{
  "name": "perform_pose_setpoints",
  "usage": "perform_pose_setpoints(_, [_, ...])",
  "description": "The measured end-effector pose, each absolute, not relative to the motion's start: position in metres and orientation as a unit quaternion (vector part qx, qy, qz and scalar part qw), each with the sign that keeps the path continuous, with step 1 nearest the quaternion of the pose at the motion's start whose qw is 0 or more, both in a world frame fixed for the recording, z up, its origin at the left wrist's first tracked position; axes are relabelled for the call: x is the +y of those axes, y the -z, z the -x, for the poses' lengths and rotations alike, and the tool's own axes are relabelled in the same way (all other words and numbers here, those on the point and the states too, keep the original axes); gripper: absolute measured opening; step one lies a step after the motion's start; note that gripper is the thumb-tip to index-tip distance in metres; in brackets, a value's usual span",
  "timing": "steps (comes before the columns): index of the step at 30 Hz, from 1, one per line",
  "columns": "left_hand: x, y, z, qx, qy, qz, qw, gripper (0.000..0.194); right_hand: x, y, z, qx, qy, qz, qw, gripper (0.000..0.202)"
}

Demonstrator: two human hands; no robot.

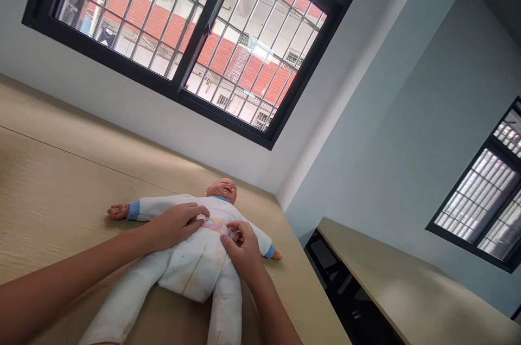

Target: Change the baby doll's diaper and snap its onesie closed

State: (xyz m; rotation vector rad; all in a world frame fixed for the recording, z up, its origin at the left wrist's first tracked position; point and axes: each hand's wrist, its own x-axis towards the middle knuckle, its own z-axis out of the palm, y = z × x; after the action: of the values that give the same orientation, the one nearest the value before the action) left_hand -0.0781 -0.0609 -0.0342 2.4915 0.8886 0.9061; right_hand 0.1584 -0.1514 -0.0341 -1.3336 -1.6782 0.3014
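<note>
A baby doll (pixel 195 266) in a white outfit with blue cuffs lies on its back on a light wooden table (pixel 61 182), arms spread, head toward the wall. My left hand (pixel 179 224) rests on the left side of the doll's belly, its fingers bent at the edge of a coloured print. On the other side of that print, my right hand (pixel 243 247) touches the outfit with thumb and fingers curled. Between the fingers of my right hand, a bit of white cloth may be pinched; this is too small to tell.
Behind the table stands a pale wall (pixel 122 112) with a barred, dark-framed window (pixel 179 84). A second table (pixel 407 280) with a dark open underside is at the right, past a gap. Another window (pixel 480 198) is at the far right.
</note>
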Motion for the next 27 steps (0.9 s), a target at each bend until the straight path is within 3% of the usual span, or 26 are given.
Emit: perform_pose_setpoints(27, [-0.0642,0.0300,0.0794,0.316,-0.312,-0.880,0.168,0.036,-0.1548,0.0303,-0.1586,-0.690,-0.135,0.552,0.448,0.031])
